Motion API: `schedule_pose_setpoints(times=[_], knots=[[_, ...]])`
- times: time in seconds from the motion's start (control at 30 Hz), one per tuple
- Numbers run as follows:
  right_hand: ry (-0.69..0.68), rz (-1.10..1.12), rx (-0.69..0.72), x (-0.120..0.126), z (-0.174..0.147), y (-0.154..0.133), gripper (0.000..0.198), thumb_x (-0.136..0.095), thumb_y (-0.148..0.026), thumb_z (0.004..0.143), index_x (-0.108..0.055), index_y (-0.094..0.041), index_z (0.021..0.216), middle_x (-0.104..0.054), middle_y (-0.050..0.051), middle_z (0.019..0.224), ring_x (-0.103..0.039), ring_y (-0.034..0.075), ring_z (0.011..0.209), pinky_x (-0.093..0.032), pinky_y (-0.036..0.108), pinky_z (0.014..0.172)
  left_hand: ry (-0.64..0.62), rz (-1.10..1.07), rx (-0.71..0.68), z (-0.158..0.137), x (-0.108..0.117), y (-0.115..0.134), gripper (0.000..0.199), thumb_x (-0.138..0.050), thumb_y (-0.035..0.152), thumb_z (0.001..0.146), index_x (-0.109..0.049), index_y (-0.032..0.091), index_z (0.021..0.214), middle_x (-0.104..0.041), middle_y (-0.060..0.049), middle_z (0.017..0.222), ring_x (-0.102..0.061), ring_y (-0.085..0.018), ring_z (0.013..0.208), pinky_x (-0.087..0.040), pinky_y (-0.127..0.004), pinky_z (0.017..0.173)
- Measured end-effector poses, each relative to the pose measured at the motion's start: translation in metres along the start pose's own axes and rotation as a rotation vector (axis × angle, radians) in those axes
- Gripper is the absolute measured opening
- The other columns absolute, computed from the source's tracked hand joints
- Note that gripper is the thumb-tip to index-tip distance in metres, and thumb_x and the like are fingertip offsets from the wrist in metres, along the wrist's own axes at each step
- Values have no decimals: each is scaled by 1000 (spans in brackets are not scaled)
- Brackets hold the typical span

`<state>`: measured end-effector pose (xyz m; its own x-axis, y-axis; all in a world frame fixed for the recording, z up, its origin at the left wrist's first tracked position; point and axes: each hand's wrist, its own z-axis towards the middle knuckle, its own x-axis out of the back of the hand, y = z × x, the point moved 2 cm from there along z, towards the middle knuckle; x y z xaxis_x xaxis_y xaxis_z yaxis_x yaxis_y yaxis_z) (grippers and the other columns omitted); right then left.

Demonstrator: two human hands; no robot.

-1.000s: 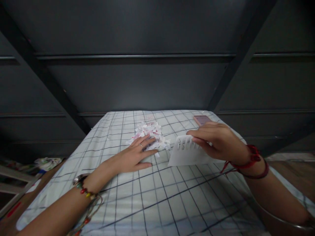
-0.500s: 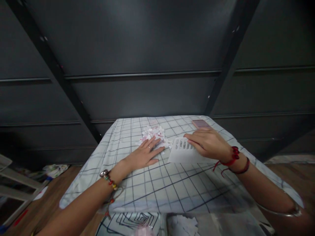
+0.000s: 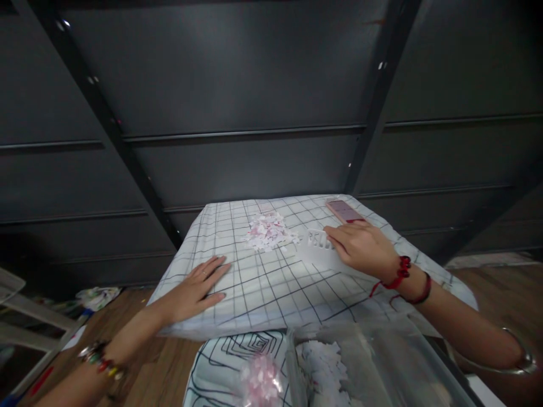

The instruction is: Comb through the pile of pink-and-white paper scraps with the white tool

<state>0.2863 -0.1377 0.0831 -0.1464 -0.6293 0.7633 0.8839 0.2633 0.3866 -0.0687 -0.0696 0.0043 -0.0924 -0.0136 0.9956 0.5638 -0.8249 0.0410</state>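
Note:
My right hand (image 3: 367,249) grips a thin white plastic piece with slots (image 3: 318,257) at its upper edge. This piece stands on the checked cloth (image 3: 263,294), just right of a heap of small white and pink paper scraps (image 3: 269,232). Fingers apart, my left hand (image 3: 197,288) lies on the cloth's left side, away from the heap and holding nothing. The right end of the white piece is hidden behind my right hand.
A pink-framed phone (image 3: 344,211) lies beyond my right hand. In front of the table, a clear plastic bin (image 3: 382,362) contains white paper pieces (image 3: 324,367). Left of it, a clear bag of pink scraps (image 3: 261,381) sits on a patterned surface. Dark panels (image 3: 246,164) stand behind.
My left hand has drawn off the paper heap, left and toward me. My right hand still grips the white piece near the heap. The view now shows more of the bin and bag.

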Motion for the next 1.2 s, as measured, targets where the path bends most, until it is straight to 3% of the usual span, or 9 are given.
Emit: schedule_pose_setpoints(times=[0.23,0.37,0.57,0.83,1.0,1.2], knots=[[45,22,-13,26,-4,-40,23,-40,-10,77,-63,-13,82,-62,5,62,-53,15,56,-30,29,58,-52,20,54,-18,4,4,52,-33,46,93,-26,23,138,-21,-8,144,-20,-29,130,-22,-49,102],[97,90,40,35,-2,-61,24,-40,-8,74,-62,-13,78,-59,4,59,-48,14,53,-28,30,57,-30,16,54,-19,2,4,51,-32,48,92,-28,24,138,-22,-9,144,-21,-28,130,-22,-48,101],[33,189,105,48,8,-91,21,-39,-10,76,-60,-15,76,-53,0,55,-43,13,51,-27,29,59,22,6,44,-22,-2,1,50,-33,48,92,-28,25,137,-24,-8,143,-23,-27,129,-21,-47,102],[107,287,266,62,17,-116,23,-37,-10,79,-59,-15,74,-49,0,51,-38,12,49,-25,29,56,-15,3,58,-23,-3,2,53,-28,51,93,-28,21,137,-22,-10,144,-21,-28,130,-19,-48,102],[81,206,210,57,26,-90,22,-38,-14,80,-59,-17,76,-53,-1,53,-42,12,50,-30,28,58,0,5,38,-22,-2,0,52,-29,49,93,-29,21,136,-25,-11,142,-24,-28,128,-21,-47,102],[62,49,57,14,35,3,28,-34,-26,87,-61,-18,86,-65,3,70,-56,15,63,-35,28,63,-138,-43,-23,2,24,1,54,-42,52,87,-43,17,128,-40,-13,132,-40,-28,118,-34,-40,96]])
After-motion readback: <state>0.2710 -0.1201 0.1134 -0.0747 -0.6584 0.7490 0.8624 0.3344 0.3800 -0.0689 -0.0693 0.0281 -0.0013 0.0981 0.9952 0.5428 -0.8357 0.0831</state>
